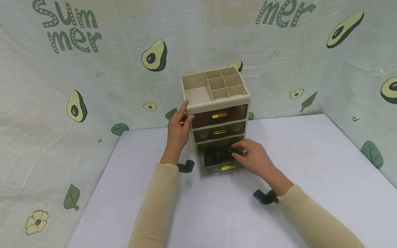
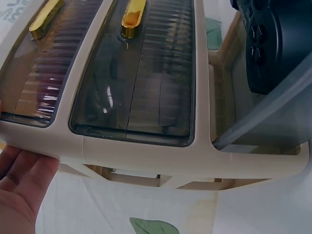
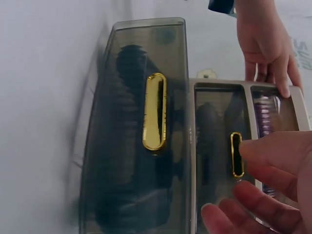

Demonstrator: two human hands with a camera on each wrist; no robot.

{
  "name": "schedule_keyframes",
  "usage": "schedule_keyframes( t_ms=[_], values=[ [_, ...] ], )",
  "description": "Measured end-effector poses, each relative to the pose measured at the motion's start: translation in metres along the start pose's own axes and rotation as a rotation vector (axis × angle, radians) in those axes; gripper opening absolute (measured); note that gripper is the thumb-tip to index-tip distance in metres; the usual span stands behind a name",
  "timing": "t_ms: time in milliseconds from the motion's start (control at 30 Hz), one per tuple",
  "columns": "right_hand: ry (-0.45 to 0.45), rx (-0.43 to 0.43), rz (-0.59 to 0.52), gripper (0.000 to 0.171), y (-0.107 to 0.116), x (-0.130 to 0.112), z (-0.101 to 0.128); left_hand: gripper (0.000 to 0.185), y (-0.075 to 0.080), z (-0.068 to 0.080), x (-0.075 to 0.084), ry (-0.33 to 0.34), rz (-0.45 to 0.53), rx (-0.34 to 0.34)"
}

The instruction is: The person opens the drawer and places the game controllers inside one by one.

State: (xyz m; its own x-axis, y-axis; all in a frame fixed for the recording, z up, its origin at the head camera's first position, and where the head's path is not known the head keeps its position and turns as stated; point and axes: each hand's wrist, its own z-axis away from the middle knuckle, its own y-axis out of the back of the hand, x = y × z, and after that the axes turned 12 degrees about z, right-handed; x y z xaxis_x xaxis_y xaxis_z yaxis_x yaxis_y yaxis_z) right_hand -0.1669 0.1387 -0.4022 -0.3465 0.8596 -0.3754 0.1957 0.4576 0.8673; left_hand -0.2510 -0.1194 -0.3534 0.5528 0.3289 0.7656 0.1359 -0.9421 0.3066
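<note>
Right hand (image 1: 255, 159) on black controller (image 1: 217, 155)

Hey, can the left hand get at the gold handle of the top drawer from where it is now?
Probably yes. The left hand rests on the organizer's left side beside the top drawer handle, and nothing covers that front.

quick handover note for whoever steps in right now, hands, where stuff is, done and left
Left hand: fingers flat against the left side of the drawer unit, steadying it.
Right hand: on the black game controller, which lies in the bottom drawer.
Bottom drawer is pulled out; the two drawers above are shut.
Done: drawer open, controller inside it.
Left, probably: take the hand off the controller and push the drawer shut.
</note>
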Motion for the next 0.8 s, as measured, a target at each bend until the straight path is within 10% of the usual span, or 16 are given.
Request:
schedule_keyframes(
  t_ms=[800],
  values=[
    [-0.137,0.135,-0.123,0.013,-0.022,0.005,0.037,0.053,-0.003,-0.001,-0.003,-0.059,0.003,0.017]
  ],
)
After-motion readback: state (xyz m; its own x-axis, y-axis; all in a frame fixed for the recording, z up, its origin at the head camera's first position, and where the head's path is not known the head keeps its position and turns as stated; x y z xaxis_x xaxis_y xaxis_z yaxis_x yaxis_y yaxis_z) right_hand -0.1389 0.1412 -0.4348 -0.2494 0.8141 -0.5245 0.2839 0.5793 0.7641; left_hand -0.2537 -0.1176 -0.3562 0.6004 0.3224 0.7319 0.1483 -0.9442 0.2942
